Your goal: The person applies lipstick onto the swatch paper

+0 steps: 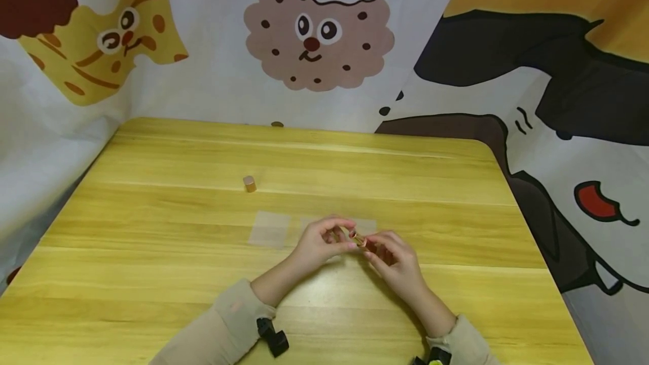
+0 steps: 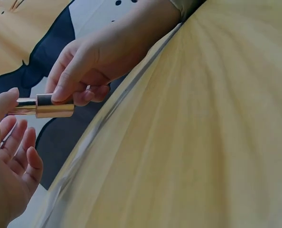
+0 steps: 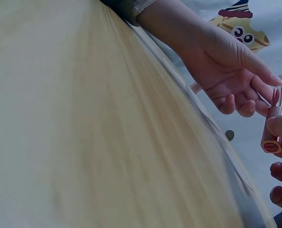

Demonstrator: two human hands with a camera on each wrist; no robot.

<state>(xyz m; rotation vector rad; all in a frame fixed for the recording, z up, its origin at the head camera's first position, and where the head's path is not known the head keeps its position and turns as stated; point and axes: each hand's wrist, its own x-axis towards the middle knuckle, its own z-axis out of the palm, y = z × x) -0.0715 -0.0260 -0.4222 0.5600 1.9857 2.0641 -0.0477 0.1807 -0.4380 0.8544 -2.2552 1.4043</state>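
- Lipstick tube (image 1: 358, 239) — small gold cylinder held level above the table (image 1: 152, 252), toward the near edge and a little right of centre, clear of the wood. In the left wrist view (image 2: 46, 107) it shows a gold barrel, a dark band and a narrower gold neck; in the right wrist view (image 3: 273, 128) the red end faces the camera.
- Left hand (image 1: 320, 244) — thumb and forefinger tips pinch the tube's narrow end; remaining fingers loosely curled, apart from it. Judged: a light tip grip suits a thin part that is to be turned or steadied.
- Right hand (image 1: 394, 261) — thumb and fingers closed round the thicker barrel from the other side, w/ the lower fingers curled beneath. Judged: the wider part gives the firmer hold, so this hand carries the weight.
- Both hands meet at the tube, wrists resting on or near the table — judged to steady fine work.
- Cap (image 1: 249, 183) — small gold-and-beige piece standing upright, well apart, toward the far left of the table; judged set aside, out of the hands' way.
- Two clear sheets (image 1: 270, 228) — flat on the wood, just beyond the hands, approx. mid-table.
- Cartoon-print cloth (image 1: 314, 38) hangs behind the far and side edges.
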